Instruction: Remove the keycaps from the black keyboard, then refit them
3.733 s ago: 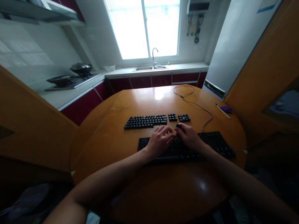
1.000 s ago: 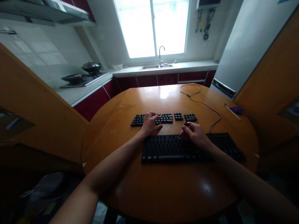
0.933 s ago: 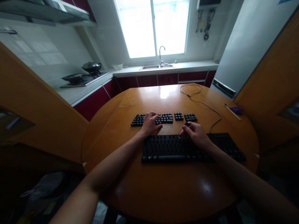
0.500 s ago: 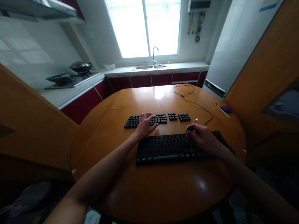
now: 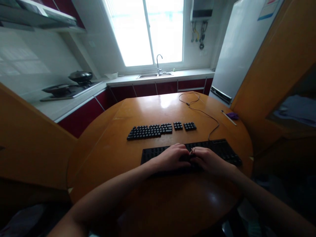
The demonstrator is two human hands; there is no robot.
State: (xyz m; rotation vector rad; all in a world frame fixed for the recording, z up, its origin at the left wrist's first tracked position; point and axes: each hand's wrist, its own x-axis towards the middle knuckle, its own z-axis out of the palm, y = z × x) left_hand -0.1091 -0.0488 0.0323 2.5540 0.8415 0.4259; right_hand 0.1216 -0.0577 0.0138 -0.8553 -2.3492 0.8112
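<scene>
A black keyboard [image 5: 223, 146] lies on the round wooden table, much of its front and middle covered by my hands. My left hand [image 5: 174, 156] rests over its middle, fingers curved and thumb apart from them, with a dark gap between. Right beside it, my right hand [image 5: 208, 159] is closed around what looks like a wire keycap puller [image 5: 191, 151]; only a small part of it shows between the two hands. Behind the keyboard, loose black keycaps [image 5: 149, 131] are laid out in rows, with two smaller keycap groups [image 5: 189, 126] to their right.
The keyboard's cable [image 5: 206, 115] curls toward the table's far edge. A thin white stick [image 5: 229, 118] and a purple cloth [image 5: 232, 115] lie at the right. Beyond the table [image 5: 98, 141] are a counter with a sink [image 5: 154, 75], a stove with pans, and a fridge [image 5: 243, 49].
My left hand has left the keycap rows and come down onto the keyboard. My right hand has moved left and lower with the puller, meeting it. The view has shifted slightly.
</scene>
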